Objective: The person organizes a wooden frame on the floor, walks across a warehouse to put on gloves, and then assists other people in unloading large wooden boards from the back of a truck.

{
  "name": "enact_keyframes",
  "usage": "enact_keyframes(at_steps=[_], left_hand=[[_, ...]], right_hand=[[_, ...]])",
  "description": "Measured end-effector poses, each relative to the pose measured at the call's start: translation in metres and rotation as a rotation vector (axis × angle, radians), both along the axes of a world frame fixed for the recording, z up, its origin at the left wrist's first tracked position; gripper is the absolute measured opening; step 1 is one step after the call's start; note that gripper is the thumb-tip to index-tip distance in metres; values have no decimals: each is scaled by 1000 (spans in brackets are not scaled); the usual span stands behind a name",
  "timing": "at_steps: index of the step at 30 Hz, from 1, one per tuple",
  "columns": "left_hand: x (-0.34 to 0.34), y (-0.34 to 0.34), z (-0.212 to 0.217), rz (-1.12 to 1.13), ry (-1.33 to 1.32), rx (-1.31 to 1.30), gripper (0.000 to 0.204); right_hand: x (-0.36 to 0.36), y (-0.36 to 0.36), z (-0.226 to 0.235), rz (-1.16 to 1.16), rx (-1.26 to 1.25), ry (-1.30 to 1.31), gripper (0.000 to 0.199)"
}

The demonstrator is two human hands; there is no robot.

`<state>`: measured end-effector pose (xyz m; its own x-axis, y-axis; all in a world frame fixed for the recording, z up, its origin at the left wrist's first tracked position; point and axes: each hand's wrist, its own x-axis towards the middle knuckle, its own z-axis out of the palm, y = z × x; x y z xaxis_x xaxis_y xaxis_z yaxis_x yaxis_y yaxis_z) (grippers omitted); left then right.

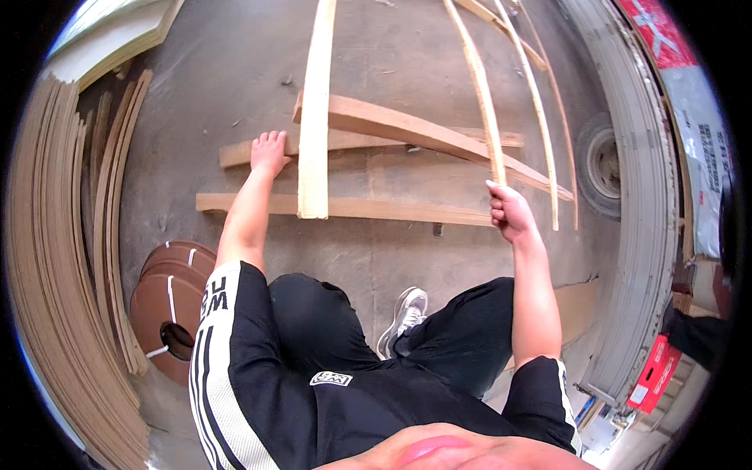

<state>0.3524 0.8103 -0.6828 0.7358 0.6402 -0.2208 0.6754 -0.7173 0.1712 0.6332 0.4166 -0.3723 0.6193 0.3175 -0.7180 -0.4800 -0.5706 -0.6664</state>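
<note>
My left hand [269,153] lies with its fingers stretched out over the left part of a brown wooden beam [352,140]. My right hand [511,213] is closed round the near end of a thin pale wooden strip [479,82], which runs away from me. Another beam [399,123] lies slantwise across the first one. Nearer to my knees, a third beam [392,210] lies across the floor. A wide pale board [316,102] points toward me over the beams, between my hands.
More thin strips [539,106] lie right of my right hand. Stacked brown sheets [59,235] line the left side, near brown rolls of banding [153,313]. On the right are a wheel [603,166], a long grey metal edge [646,196] and a red box [655,374].
</note>
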Motion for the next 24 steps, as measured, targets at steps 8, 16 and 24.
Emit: enact_keyframes(at_steps=[8,16,24], left_hand=[[-40,17,113,-196,-67,-48,58],[-264,-18,234,0,-177,190,61],[-530,-53,306,632,320,736,61]], right_hand=[[4,19,6,17,-19,-25,28],[3,8,2,39,-5,50,28],[12,12,-1,156,-33,102,25]])
